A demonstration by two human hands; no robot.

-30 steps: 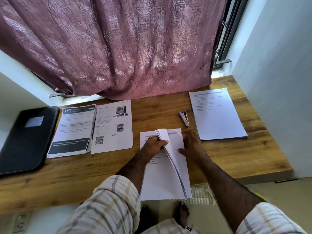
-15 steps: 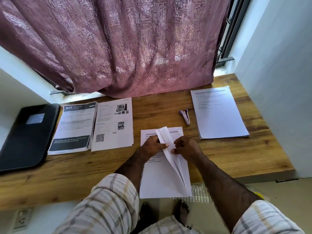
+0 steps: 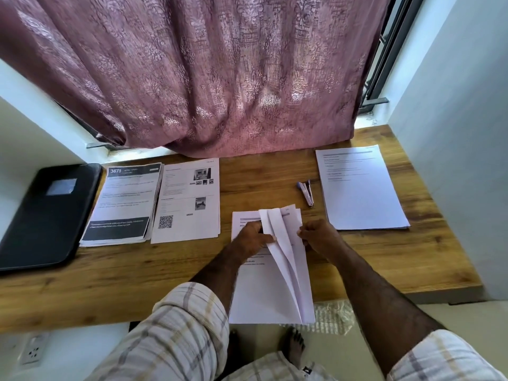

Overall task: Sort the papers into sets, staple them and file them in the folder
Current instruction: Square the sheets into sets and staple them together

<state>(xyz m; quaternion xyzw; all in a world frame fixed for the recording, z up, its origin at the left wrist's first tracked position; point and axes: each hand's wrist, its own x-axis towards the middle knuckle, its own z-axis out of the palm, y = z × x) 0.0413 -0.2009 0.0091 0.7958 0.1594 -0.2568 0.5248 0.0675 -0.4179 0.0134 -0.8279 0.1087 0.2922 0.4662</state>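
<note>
More sheets are fanning up now from the paper pile [image 3: 264,292] hanging over the near edge of the desk [image 3: 275,177]. My left hand [image 3: 251,239] is pinching one lifted sheet, and my right hand [image 3: 320,236] is pinching another. The stapler [image 3: 305,191] is lying near the back edge.

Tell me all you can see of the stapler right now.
The stapler is small, with a blue-tipped, silvery metal-looking body. It lies flat and slanted on the wooden desk, between the paper stack being leafed through and the right-hand stack. Neither hand touches it. Finer parts are too small to tell.
</note>
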